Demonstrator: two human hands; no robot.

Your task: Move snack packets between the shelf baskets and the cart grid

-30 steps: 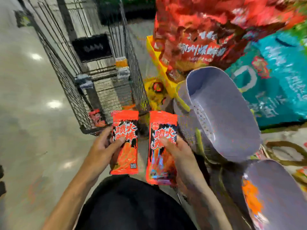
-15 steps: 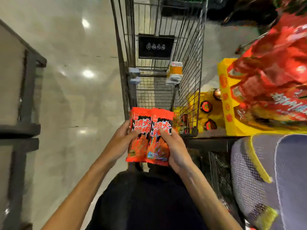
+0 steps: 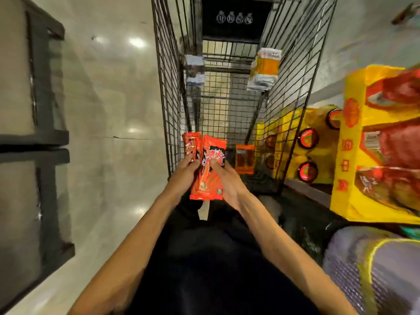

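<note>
The left grip (image 3: 184, 176) is closed on the first red packet (image 3: 190, 145), thumb on its face. The right grip (image 3: 229, 185) pinches the second red packet (image 3: 210, 178), which overlaps the first. Both packets are held together at the near end of the wire cart (image 3: 169, 92). One orange packet (image 3: 244, 159) sits just to their right.

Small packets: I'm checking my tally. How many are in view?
3. A left packet in the left hand, a right packet overlapping it in the right hand, an orange packet inside the cart. Others may be hidden.
</note>
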